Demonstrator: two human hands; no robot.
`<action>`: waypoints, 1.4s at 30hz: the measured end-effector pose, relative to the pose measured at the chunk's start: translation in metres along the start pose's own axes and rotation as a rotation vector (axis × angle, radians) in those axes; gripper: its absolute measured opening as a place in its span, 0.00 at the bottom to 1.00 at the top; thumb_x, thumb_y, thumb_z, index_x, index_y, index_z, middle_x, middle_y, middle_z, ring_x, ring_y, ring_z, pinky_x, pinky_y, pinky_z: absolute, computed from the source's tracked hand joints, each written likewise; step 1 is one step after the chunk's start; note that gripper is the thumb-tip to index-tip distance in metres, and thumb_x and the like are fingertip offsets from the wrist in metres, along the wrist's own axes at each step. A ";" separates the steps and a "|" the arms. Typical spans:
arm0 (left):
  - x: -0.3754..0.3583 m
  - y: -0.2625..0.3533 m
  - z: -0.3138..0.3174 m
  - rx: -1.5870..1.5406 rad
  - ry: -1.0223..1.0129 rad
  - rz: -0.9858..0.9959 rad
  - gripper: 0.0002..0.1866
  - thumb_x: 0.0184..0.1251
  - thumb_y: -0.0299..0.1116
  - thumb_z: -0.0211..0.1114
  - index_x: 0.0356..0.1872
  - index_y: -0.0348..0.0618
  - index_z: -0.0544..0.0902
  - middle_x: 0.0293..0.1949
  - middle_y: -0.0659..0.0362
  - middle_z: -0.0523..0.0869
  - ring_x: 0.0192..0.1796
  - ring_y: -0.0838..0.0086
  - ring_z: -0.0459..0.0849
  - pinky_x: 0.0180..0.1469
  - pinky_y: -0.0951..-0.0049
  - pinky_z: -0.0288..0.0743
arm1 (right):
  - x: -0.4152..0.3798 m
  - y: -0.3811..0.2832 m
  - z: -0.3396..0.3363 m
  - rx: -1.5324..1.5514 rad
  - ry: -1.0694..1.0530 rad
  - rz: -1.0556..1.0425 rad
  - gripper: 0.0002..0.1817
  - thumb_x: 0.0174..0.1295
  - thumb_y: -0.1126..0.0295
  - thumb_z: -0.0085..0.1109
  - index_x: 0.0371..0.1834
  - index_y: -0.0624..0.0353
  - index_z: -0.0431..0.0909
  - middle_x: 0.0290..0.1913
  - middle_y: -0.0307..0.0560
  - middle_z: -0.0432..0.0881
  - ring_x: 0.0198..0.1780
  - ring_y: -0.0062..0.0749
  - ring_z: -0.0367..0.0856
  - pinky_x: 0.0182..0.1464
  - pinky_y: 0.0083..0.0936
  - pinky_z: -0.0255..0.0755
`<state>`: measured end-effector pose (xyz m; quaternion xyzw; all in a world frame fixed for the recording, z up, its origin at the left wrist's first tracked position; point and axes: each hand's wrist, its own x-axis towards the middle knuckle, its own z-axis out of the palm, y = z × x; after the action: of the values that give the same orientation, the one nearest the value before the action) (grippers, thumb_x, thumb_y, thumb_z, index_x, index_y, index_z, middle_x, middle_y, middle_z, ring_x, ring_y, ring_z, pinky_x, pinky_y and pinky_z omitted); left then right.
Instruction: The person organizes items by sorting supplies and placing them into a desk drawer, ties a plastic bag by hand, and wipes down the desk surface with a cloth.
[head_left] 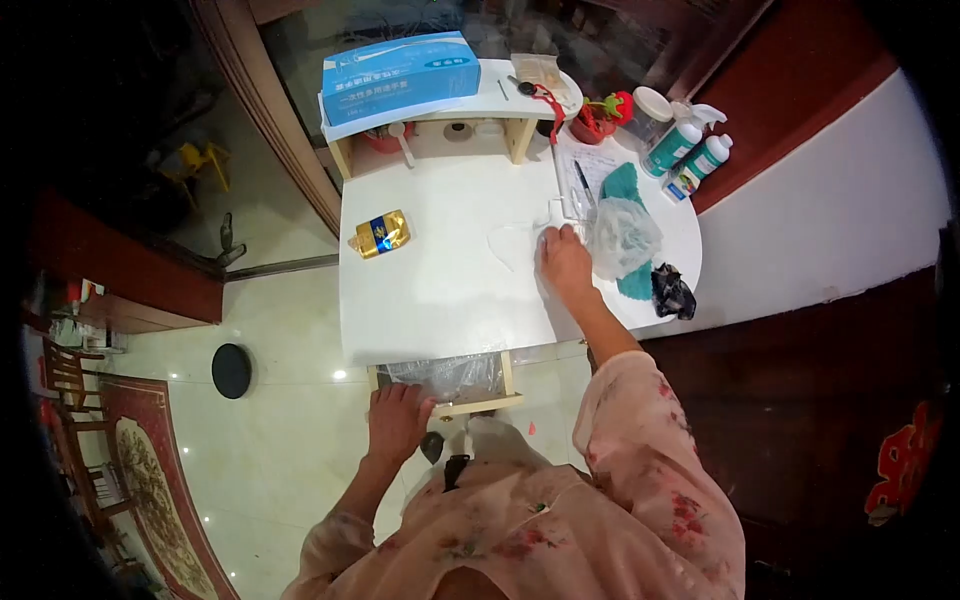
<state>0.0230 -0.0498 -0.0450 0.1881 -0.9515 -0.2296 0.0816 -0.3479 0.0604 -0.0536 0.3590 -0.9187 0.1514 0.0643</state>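
Note:
A wooden drawer (480, 404) stands pulled out below the front of the white desk (440, 310), with clear plastic wrapping (455, 375) inside. My left hand (400, 418) is closed over the left part of the drawer's front edge. On the desktop, my right hand (567, 262) has its fingers curled at a thin white cord (508, 228) that loops away to the left. Just right of these fingers lies a crumpled clear plastic bag (625, 238), on a green cloth (622, 185). The fingertips of my right hand are partly hidden.
A gold packet (381, 234) lies at the left. Behind, a raised shelf carries a blue box (400, 82). A pen (583, 178), a red flowerpot (590, 127), a spray bottle (672, 145) and a black crumpled bag (673, 292) are on the right. A black round stool (231, 371) stands on the floor.

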 end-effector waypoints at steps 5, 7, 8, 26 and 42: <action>0.014 0.022 -0.010 -0.445 0.162 -0.164 0.09 0.68 0.33 0.60 0.43 0.38 0.80 0.37 0.53 0.82 0.37 0.65 0.82 0.40 0.61 0.76 | -0.040 -0.013 -0.006 0.336 -0.091 -0.072 0.10 0.60 0.72 0.53 0.45 0.59 0.76 0.38 0.56 0.79 0.34 0.50 0.81 0.38 0.40 0.75; 0.040 0.037 -0.009 -0.830 0.156 -0.321 0.09 0.70 0.31 0.60 0.44 0.37 0.79 0.36 0.54 0.82 0.34 0.70 0.82 0.36 0.66 0.78 | -0.053 -0.040 -0.027 0.584 -0.177 -0.032 0.11 0.62 0.73 0.51 0.46 0.58 0.75 0.38 0.56 0.79 0.35 0.50 0.81 0.38 0.40 0.74; 0.055 0.047 -0.007 -1.027 0.153 -0.354 0.11 0.71 0.34 0.59 0.47 0.37 0.78 0.36 0.54 0.83 0.35 0.71 0.83 0.35 0.68 0.78 | -0.060 -0.063 -0.040 0.685 -0.277 0.033 0.11 0.62 0.74 0.50 0.47 0.58 0.75 0.38 0.56 0.80 0.35 0.50 0.80 0.39 0.39 0.74; 0.089 0.055 0.027 -1.473 0.073 -0.564 0.20 0.75 0.42 0.54 0.57 0.36 0.74 0.37 0.54 0.80 0.33 0.74 0.80 0.40 0.72 0.77 | -0.083 -0.070 -0.031 0.856 -0.513 -0.120 0.05 0.65 0.71 0.56 0.40 0.59 0.78 0.38 0.48 0.82 0.40 0.42 0.81 0.44 0.30 0.74; 0.026 -0.058 -0.068 -2.052 0.748 -0.514 0.17 0.72 0.32 0.58 0.57 0.37 0.73 0.34 0.63 0.78 0.27 0.82 0.67 0.31 0.80 0.62 | -0.071 -0.033 -0.055 0.770 -0.273 -0.119 0.06 0.67 0.73 0.55 0.42 0.61 0.79 0.27 0.33 0.76 0.29 0.15 0.70 0.32 0.14 0.66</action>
<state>0.0341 -0.1355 -0.0099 0.2796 -0.1606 -0.8439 0.4288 -0.2730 0.1005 -0.0102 0.4260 -0.7729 0.4309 -0.1886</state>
